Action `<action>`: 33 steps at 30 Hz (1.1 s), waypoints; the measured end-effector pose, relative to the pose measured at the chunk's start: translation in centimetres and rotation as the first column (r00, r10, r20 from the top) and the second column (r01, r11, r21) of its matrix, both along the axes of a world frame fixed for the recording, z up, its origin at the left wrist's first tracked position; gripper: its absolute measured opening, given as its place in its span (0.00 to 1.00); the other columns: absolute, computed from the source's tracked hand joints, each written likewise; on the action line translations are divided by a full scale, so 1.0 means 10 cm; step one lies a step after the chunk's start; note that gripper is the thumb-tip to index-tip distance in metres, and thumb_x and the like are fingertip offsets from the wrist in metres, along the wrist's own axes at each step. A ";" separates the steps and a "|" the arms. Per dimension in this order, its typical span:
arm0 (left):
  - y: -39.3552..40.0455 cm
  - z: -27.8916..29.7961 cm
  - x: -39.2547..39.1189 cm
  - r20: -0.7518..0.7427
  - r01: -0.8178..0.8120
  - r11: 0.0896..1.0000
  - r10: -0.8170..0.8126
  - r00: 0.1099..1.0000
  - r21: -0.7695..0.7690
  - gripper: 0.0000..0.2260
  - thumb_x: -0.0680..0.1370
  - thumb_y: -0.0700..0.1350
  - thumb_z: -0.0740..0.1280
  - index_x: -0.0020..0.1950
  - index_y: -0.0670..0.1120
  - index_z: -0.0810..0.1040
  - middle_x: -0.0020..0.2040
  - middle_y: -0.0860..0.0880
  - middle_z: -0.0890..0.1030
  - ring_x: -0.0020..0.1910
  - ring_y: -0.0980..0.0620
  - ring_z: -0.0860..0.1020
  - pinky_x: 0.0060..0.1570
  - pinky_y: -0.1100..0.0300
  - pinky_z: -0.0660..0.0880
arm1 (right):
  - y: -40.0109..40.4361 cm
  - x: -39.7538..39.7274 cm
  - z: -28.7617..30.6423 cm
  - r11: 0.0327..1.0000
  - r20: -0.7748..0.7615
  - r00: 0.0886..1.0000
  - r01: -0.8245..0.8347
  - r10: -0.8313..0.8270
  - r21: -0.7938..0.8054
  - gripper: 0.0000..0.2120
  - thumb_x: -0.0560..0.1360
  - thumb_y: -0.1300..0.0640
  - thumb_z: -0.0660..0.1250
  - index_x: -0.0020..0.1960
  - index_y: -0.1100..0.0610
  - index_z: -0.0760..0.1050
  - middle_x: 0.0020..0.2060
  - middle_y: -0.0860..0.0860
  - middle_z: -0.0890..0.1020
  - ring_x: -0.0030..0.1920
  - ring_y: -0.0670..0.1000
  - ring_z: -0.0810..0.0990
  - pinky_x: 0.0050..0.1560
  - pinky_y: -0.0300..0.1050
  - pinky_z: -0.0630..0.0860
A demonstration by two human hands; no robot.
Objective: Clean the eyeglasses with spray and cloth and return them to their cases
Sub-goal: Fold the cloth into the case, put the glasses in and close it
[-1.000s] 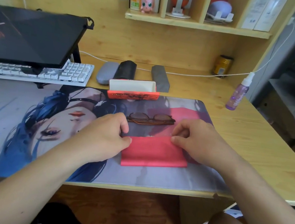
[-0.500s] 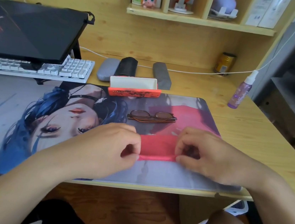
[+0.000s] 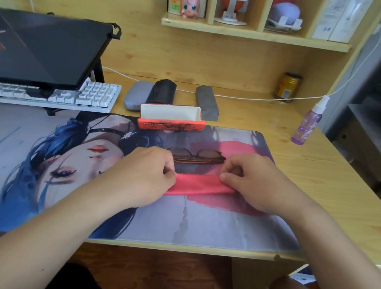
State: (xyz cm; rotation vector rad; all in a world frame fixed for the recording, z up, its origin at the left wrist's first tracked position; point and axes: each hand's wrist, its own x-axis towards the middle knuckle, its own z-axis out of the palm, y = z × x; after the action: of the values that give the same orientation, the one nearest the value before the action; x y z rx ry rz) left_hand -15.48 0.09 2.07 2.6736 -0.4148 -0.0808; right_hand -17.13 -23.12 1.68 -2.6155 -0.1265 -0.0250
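Cloth (image 3: 199, 187) now folded narrower, pinched between left hand (image 3: 143, 177) and right hand (image 3: 255, 184); glasses (image 3: 196, 156) just beyond, likely cased next.

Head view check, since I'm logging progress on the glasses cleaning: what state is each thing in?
Red cloth: folded into a strip, pinched at both ends.
Eyeglasses: folded, lying on the mat, outside a case.
Orange case: open, empty.
Spray bottle: upright, untouched.
Left hand: gripping cloth.
Right hand: gripping cloth.
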 end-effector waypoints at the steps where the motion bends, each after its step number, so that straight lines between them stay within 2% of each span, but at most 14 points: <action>1: 0.00 0.00 0.00 0.007 -0.001 1.000 0.001 1.000 0.017 0.07 0.79 0.48 0.65 0.42 0.52 0.78 0.40 0.57 0.79 0.45 0.57 0.76 0.45 0.55 0.76 | 0.01 0.01 0.00 1.000 0.008 1.000 0.002 -0.001 -0.015 0.06 0.77 0.54 0.70 0.42 0.48 0.80 0.34 0.43 0.81 0.37 0.45 0.80 0.38 0.36 0.73; 3: 0.00 -0.01 0.00 0.030 0.016 0.998 -0.018 0.999 0.067 0.05 0.79 0.48 0.66 0.42 0.52 0.76 0.41 0.55 0.77 0.48 0.53 0.76 0.48 0.52 0.76 | 0.03 0.01 -0.01 0.998 0.026 1.000 -0.007 0.008 -0.064 0.03 0.77 0.53 0.71 0.44 0.49 0.80 0.35 0.42 0.81 0.41 0.46 0.79 0.44 0.42 0.74; 5: 0.00 0.01 -0.02 0.030 0.030 0.994 -0.033 0.999 0.106 0.05 0.79 0.50 0.67 0.44 0.52 0.75 0.44 0.53 0.75 0.50 0.50 0.75 0.52 0.49 0.75 | 0.04 0.01 -0.01 0.995 0.034 0.999 -0.017 0.021 -0.102 0.02 0.77 0.52 0.71 0.45 0.48 0.79 0.36 0.42 0.80 0.43 0.46 0.79 0.46 0.44 0.74; 9: 0.03 0.06 -0.03 -0.020 0.029 0.977 -0.025 0.999 0.213 0.12 0.80 0.55 0.66 0.47 0.47 0.77 0.48 0.49 0.73 0.49 0.47 0.75 0.54 0.49 0.74 | 0.02 0.03 0.02 0.988 -0.006 0.999 -0.040 0.039 -0.149 0.07 0.77 0.51 0.71 0.42 0.51 0.78 0.37 0.45 0.81 0.41 0.46 0.80 0.45 0.44 0.75; 13: 0.03 0.10 0.01 -0.062 0.067 0.956 -0.051 0.997 0.287 0.17 0.80 0.58 0.66 0.48 0.44 0.78 0.49 0.47 0.75 0.49 0.45 0.77 0.54 0.47 0.76 | 0.05 0.08 0.12 0.958 -0.138 0.987 -0.122 0.088 -0.258 0.13 0.80 0.52 0.66 0.41 0.59 0.78 0.34 0.53 0.83 0.37 0.51 0.82 0.42 0.47 0.77; 15: 0.02 0.10 0.06 -0.108 0.114 0.946 -0.085 0.991 0.303 0.18 0.80 0.57 0.66 0.45 0.42 0.80 0.46 0.46 0.78 0.45 0.45 0.78 0.50 0.50 0.77 | 0.05 0.11 0.14 0.944 -0.195 0.975 -0.163 0.110 -0.286 0.16 0.82 0.52 0.63 0.41 0.62 0.76 0.32 0.55 0.82 0.35 0.53 0.82 0.42 0.51 0.79; 17: 0.02 0.10 0.10 -0.166 0.158 0.945 -0.114 0.980 0.285 0.18 0.81 0.55 0.66 0.43 0.41 0.81 0.41 0.45 0.79 0.38 0.45 0.77 0.41 0.54 0.73 | 0.06 0.12 0.15 0.917 -0.214 0.966 -0.215 0.147 -0.336 0.17 0.83 0.53 0.61 0.38 0.61 0.73 0.31 0.54 0.80 0.33 0.53 0.78 0.42 0.52 0.76; 18: 0.02 0.10 0.11 -0.186 0.174 0.947 -0.126 0.974 0.270 0.18 0.81 0.55 0.66 0.43 0.41 0.81 0.40 0.43 0.80 0.38 0.44 0.77 0.40 0.53 0.74 | 0.05 0.11 0.14 0.900 -0.211 0.963 -0.237 0.168 -0.366 0.17 0.83 0.52 0.60 0.38 0.58 0.71 0.32 0.54 0.78 0.35 0.53 0.76 0.42 0.51 0.74; 20: 0.03 0.09 0.12 -0.178 0.193 0.952 -0.153 0.972 0.236 0.15 0.80 0.54 0.67 0.42 0.44 0.82 0.42 0.44 0.83 0.41 0.45 0.81 0.44 0.51 0.78 | 0.03 0.05 0.15 0.884 -0.179 0.964 -0.254 0.198 -0.393 0.14 0.84 0.52 0.58 0.40 0.55 0.68 0.38 0.51 0.75 0.38 0.51 0.74 0.40 0.47 0.70; 22: 0.06 0.10 0.09 -0.122 0.181 0.974 -0.165 0.979 0.138 0.11 0.77 0.51 0.69 0.38 0.47 0.81 0.39 0.50 0.83 0.39 0.54 0.81 0.43 0.55 0.78 | -0.02 0.00 0.16 0.929 -0.132 0.972 -0.227 0.196 -0.294 0.11 0.84 0.53 0.58 0.44 0.55 0.68 0.39 0.51 0.77 0.36 0.48 0.76 0.37 0.43 0.71; 24: 0.12 0.13 0.08 -0.115 0.140 0.990 -0.143 0.983 -0.032 0.09 0.76 0.48 0.71 0.36 0.48 0.79 0.34 0.51 0.82 0.32 0.59 0.77 0.38 0.60 0.72 | -0.05 -0.04 0.14 0.981 -0.123 0.975 -0.191 0.185 -0.039 0.09 0.84 0.56 0.59 0.45 0.56 0.70 0.34 0.53 0.81 0.31 0.48 0.80 0.34 0.44 0.77; 27: 0.21 0.19 0.09 -0.212 0.097 0.964 -0.151 0.966 -0.246 0.08 0.77 0.42 0.71 0.39 0.44 0.77 0.33 0.48 0.84 0.29 0.58 0.77 0.36 0.64 0.71 | -0.07 -0.03 0.11 0.950 -0.097 0.969 -0.200 0.228 0.239 0.06 0.83 0.61 0.62 0.46 0.57 0.71 0.30 0.54 0.82 0.29 0.50 0.79 0.31 0.45 0.77; 31: 0.32 0.29 0.23 -0.250 0.042 0.928 -0.143 0.958 -0.371 0.05 0.76 0.40 0.73 0.43 0.42 0.79 0.35 0.46 0.85 0.32 0.54 0.80 0.38 0.64 0.76 | -0.12 0.15 0.11 0.876 -0.018 0.977 -0.182 0.212 0.447 0.03 0.80 0.63 0.66 0.49 0.58 0.74 0.30 0.54 0.79 0.30 0.50 0.77 0.33 0.47 0.72; 33: 0.37 0.36 0.38 -0.225 -0.007 0.901 -0.101 0.969 -0.434 0.04 0.76 0.39 0.73 0.46 0.42 0.79 0.36 0.45 0.85 0.33 0.52 0.79 0.39 0.60 0.76 | -0.10 0.31 0.17 0.860 0.032 0.983 -0.175 0.182 0.480 0.02 0.79 0.63 0.68 0.50 0.58 0.76 0.30 0.51 0.79 0.31 0.49 0.76 0.34 0.46 0.71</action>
State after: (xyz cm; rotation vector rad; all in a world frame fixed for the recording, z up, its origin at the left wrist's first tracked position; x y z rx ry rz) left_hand -11.71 3.78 5.63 2.1813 -0.3685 -0.2924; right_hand -13.99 -24.13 3.35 -2.0940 -0.3164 0.0254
